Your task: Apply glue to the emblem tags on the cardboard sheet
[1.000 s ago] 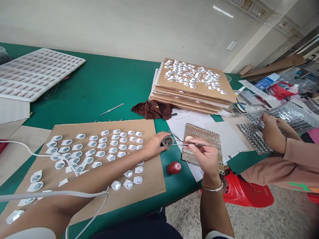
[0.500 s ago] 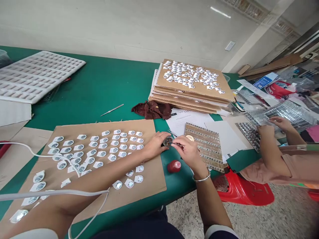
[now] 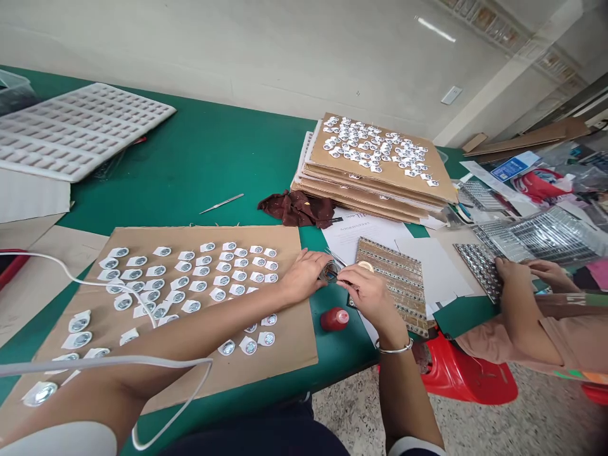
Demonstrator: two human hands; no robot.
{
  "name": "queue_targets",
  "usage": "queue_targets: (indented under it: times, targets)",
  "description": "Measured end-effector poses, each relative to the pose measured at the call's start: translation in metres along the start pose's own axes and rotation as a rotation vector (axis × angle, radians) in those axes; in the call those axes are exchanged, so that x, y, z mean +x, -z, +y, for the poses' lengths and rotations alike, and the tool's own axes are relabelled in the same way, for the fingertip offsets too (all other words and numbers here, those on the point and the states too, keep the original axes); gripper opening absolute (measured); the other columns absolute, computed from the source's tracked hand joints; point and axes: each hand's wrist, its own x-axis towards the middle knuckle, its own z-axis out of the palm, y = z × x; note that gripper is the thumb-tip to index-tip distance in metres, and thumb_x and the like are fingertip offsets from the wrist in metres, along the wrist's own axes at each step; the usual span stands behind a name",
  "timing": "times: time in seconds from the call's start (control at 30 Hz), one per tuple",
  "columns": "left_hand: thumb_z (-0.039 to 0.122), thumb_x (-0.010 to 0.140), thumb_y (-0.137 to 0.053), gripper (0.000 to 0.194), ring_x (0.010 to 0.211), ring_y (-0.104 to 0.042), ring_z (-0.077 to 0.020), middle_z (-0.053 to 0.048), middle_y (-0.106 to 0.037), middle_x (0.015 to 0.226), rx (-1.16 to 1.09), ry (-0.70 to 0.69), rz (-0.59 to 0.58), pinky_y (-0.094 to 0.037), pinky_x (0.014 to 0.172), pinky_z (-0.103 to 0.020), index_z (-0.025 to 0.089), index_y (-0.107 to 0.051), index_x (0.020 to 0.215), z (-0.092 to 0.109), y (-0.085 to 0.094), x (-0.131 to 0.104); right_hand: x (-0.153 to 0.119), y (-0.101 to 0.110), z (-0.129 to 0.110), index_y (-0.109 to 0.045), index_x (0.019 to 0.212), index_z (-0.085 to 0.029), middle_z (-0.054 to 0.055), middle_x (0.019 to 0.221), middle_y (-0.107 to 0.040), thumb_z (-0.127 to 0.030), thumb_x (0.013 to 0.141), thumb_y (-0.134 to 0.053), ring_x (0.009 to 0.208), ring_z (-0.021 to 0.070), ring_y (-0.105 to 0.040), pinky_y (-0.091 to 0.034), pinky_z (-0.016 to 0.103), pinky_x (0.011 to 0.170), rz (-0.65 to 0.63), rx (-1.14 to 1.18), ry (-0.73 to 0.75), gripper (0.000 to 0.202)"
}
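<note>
My left hand (image 3: pixel 306 277) is closed around a small clear round jar (image 3: pixel 327 272) just past the right edge of a cardboard sheet (image 3: pixel 285 351). Thumb and fingertips of my right hand (image 3: pixel 368 292) are pinched together at the jar's right side; whatever they hold is too small to make out. A round pale gold lid-like piece (image 3: pixel 365 266) shows behind my right hand. Below the jar stands a red bottle (image 3: pixel 334 318) with a pink cap. Rows of white tags with round silvery pieces (image 3: pixel 191 306) lie on the cardboard, partly hidden by my left forearm.
Tweezers (image 3: pixel 221 203) and a brown cloth (image 3: pixel 297 209) lie behind the cardboard. Stacked cardboard sheets (image 3: pixel 375 183) bear more tagged pieces. A studded board (image 3: pixel 399 288) lies right of my hands. White cables (image 3: pixel 109 363) cross my left forearm. A co-worker's hands (image 3: pixel 515 272) work at far right.
The view has shifted slightly, so the table appears farther right. The jar looks more tilted, with my right fingertips still beside it. The co-worker's hands have moved onto the nearby studded board.
</note>
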Motion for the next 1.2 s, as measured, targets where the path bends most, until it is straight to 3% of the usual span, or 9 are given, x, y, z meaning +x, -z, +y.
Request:
queue_targets:
  times: [0.2, 0.47, 0.7, 0.9, 1.2]
  targets:
    - [0.023, 0.077, -0.066, 0.048, 0.116, -0.049, -0.0216, -0.005, -0.056, 0.122, 0.009, -0.03, 0.027, -0.024, 0.108, -0.046, 0.02, -0.046, 0.121, -0.003, 0.0, -0.003, -0.002, 0.003, -0.002, -0.062, 0.091, -0.021, 0.005, 0.088, -0.065, -0.016, 0.085, -0.053, 0.085, 0.0157, -0.061, -0.05, 0.03, 0.075, 0.162, 0.087, -0.017, 0.012]
    - [0.021, 0.081, -0.059, 0.044, 0.12, -0.045, -0.0224, -0.006, -0.053, 0.127, 0.054, -0.073, 0.004, -0.02, 0.11, -0.048, 0.021, -0.045, 0.123, -0.001, 0.002, -0.006, -0.001, 0.009, -0.006, -0.062, 0.089, -0.021, 0.004, 0.087, -0.064, -0.018, 0.087, -0.05, 0.08, 0.0152, -0.06, -0.048, 0.028, 0.069, -0.019, 0.066, -0.083, 0.012]
    - [0.023, 0.083, -0.056, 0.042, 0.119, -0.046, -0.0218, -0.006, -0.054, 0.126, 0.045, -0.06, -0.004, -0.021, 0.11, -0.048, 0.02, -0.045, 0.124, -0.001, 0.004, -0.006, -0.002, 0.0, -0.004, -0.062, 0.088, -0.022, 0.004, 0.089, -0.065, -0.016, 0.086, -0.053, 0.085, 0.0144, -0.061, -0.049, 0.028, 0.075, 0.19, 0.165, -0.056, 0.011]
    - [0.022, 0.084, -0.055, 0.042, 0.119, -0.045, -0.0218, -0.007, -0.053, 0.126, 0.036, -0.055, -0.003, -0.02, 0.11, -0.048, 0.021, -0.045, 0.125, -0.001, 0.003, -0.006, -0.009, 0.01, -0.006, -0.062, 0.09, -0.021, 0.004, 0.089, -0.064, -0.019, 0.086, -0.052, 0.084, 0.0151, -0.06, -0.048, 0.029, 0.075, 0.1, 0.108, -0.118, 0.01]
    - [0.025, 0.083, -0.058, 0.044, 0.12, -0.044, -0.022, -0.006, -0.053, 0.127, 0.029, -0.051, -0.013, -0.018, 0.11, -0.048, 0.022, -0.045, 0.125, 0.0, 0.002, -0.005, -0.004, 0.003, -0.003, -0.063, 0.09, -0.021, 0.005, 0.088, -0.065, -0.02, 0.088, -0.048, 0.081, 0.0158, -0.061, -0.049, 0.028, 0.071, -0.004, 0.045, -0.084, 0.015]
